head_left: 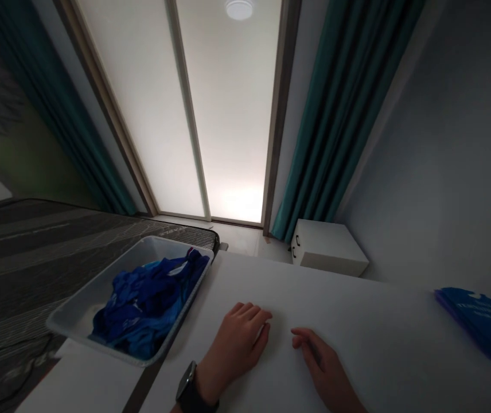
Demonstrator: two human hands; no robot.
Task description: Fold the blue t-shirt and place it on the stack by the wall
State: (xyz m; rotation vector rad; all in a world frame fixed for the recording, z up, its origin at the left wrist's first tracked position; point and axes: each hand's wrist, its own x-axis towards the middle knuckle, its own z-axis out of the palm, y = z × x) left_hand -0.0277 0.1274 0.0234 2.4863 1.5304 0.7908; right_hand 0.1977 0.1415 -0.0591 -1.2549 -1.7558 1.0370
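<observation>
Fingers (249, 314) of the left hand (232, 350) and right hand (325, 367) lay lightly curled, holding nothing, on the white tabletop (378, 321), the left nearest a gray tray (99, 281) of crumpled blue cloth (146, 304) at the tabletop's left edge.

Bright blue cloth (148, 307) is lying in a white tray (99, 287) at lower left, beside a grey-striped mat (34, 269); teal curtains (335, 115) are hanging upper right.

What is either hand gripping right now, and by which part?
Nothing. The left hand and the right hand both lie empty on the white tabletop, with no grip on anything.
</observation>
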